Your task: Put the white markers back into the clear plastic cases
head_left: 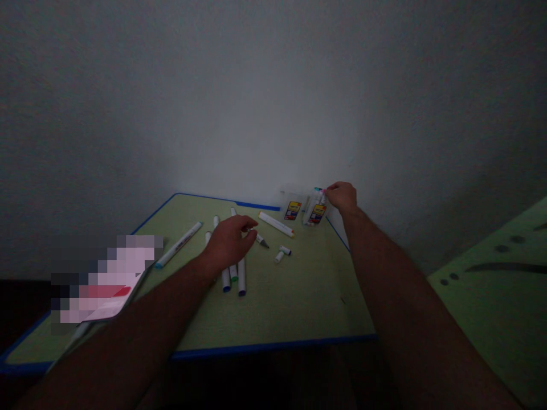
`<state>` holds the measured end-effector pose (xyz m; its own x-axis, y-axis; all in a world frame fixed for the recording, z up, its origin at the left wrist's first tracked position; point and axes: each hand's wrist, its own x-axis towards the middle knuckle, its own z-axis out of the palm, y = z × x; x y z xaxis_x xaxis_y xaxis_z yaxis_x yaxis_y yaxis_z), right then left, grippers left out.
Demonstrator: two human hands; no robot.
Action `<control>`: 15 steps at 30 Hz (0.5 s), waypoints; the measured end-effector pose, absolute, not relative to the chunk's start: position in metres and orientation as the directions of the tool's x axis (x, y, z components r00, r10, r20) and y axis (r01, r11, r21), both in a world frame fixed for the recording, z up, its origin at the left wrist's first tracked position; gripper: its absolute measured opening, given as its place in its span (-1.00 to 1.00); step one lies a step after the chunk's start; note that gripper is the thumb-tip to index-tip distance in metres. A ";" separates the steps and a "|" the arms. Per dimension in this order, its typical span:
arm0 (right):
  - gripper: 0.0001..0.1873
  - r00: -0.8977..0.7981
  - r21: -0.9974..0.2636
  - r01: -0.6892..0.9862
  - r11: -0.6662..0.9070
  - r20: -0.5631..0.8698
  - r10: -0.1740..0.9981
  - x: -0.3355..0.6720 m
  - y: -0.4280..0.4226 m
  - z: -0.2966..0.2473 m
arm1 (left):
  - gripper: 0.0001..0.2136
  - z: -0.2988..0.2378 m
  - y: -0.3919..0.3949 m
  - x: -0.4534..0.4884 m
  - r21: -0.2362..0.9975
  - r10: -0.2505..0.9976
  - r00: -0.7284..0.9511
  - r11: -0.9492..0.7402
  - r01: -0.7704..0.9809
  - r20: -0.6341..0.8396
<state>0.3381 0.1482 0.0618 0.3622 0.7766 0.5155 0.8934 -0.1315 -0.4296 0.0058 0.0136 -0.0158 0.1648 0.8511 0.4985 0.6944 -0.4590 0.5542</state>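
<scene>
My left hand (231, 242) is curled above a group of white markers on the table. Between its thumb and fingers an uncapped marker (262, 240) sticks out, its grey nib pointing right; the rest is hidden. Below the hand, white markers with a blue end (226, 288), a green end (233, 278) and a dark blue end (242, 292) show. My right hand (343, 196) pinches the top of a pink-ended marker (323, 192) at the mouth of a clear plastic case (316, 213) that holds several markers. Two small caps (282, 254) lie right of the uncapped marker.
A yellow-ended marker (276, 224) lies behind the caps, near a second clear labelled case (293, 209). At left are a light-blue-ended marker (178, 245) and a blurred-out flat device (115, 285). The table (294, 307) has blue edges and meets a grey wall (265, 114).
</scene>
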 end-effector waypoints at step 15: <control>-0.80 0.439 -0.531 0.847 -0.014 0.685 0.581 0.311 0.119 0.074 | -0.76 -0.010 0.010 0.008 0.568 0.884 0.153 -0.409 0.714 0.443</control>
